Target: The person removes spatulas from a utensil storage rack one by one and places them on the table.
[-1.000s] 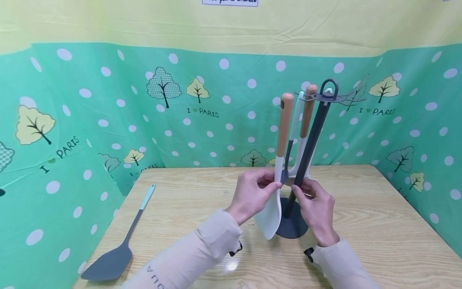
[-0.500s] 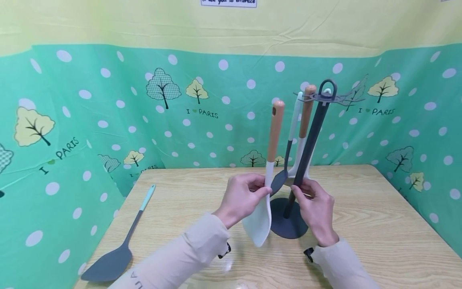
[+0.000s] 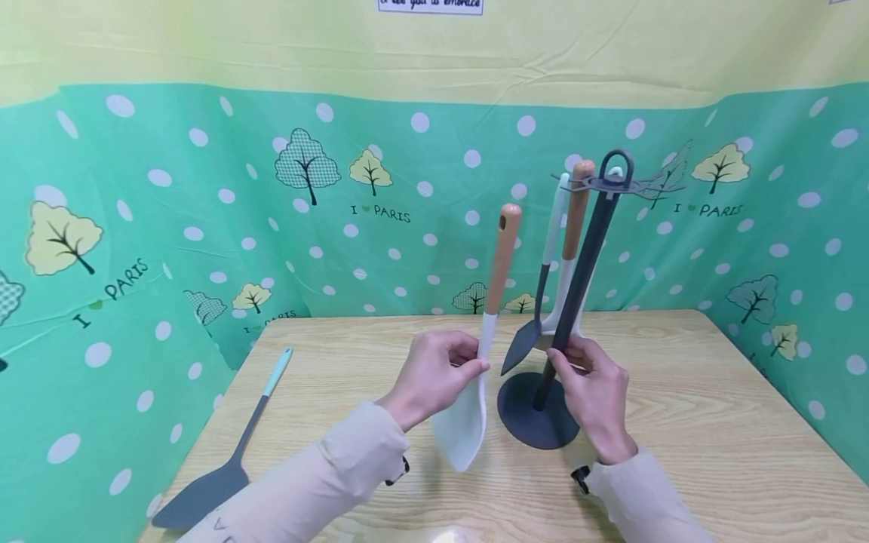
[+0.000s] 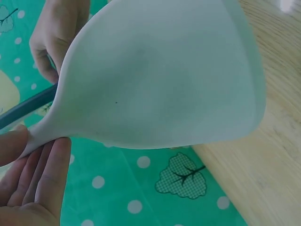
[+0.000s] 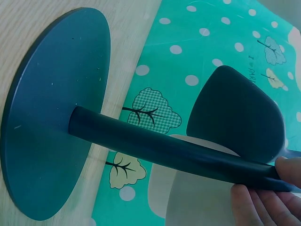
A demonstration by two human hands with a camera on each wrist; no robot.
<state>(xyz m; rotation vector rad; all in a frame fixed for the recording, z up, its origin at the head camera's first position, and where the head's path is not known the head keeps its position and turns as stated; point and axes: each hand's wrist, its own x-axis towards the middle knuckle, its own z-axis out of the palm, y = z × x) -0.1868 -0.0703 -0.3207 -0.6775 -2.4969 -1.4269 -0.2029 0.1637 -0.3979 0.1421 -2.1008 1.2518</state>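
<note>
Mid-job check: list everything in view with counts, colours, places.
Wood-grain table: one, light tan, foreground
Round-based utensil stand: one, black, right of centre
Curved-blade turner: one, white and brown, left of stand
Long-handled turner: one, grey and mint, table's left
Broad-bladed hanging utensil: one, grey and mint, stand's left
Thick-handled hanging utensil: one, brown and white, beside it
Handle tip: one, mint, stand's top loop
Tree-print cloth: count unclear, green and yellow, behind
Printed label: one, white, top edge
Wrist pieces: two, black, cuffs
Fabric sleeves: two, beige, below
Left-hand grip: one, bare, curved-blade turner's neck
Right-hand grip: one, bare, stand's pole
</note>
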